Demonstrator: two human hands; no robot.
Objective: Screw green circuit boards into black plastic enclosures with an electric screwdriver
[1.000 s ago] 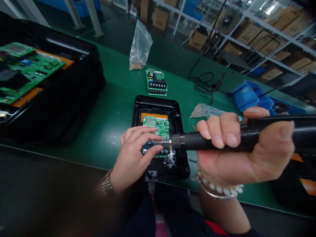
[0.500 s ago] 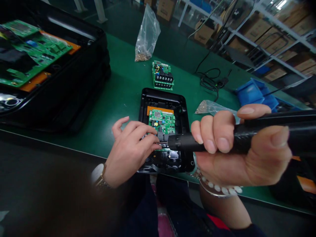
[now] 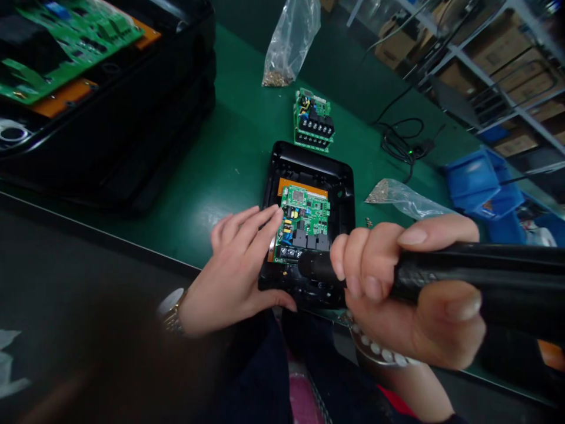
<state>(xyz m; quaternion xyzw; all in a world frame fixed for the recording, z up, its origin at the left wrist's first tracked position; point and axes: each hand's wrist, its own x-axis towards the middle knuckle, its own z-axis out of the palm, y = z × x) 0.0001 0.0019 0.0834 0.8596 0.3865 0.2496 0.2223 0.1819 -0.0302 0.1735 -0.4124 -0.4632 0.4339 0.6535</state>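
A black plastic housing (image 3: 339, 176) lies on the green table with a green circuit board (image 3: 304, 221) seated in it over an orange pad. My left hand (image 3: 233, 271) rests flat against the housing's left side, fingers stretched out and touching the board's left edge. My right hand (image 3: 410, 294) is wrapped round a black electric screwdriver (image 3: 463, 280). Its tip end points left and sits over the board's near edge, where my fingers hide the bit.
A second circuit board (image 3: 314, 121) lies just beyond the housing. Two clear bags of screws (image 3: 289, 41) (image 3: 404, 199) sit at the back and to the right. A stack of black housings with boards (image 3: 132, 112) fills the left. Blue bins (image 3: 479, 182) and a cable (image 3: 404, 141) lie at the right.
The view has tilted down and nearer. My left fingers have opened out from the board's near part to lie flat along its left edge. The screwdriver has dropped toward the board's near edge.
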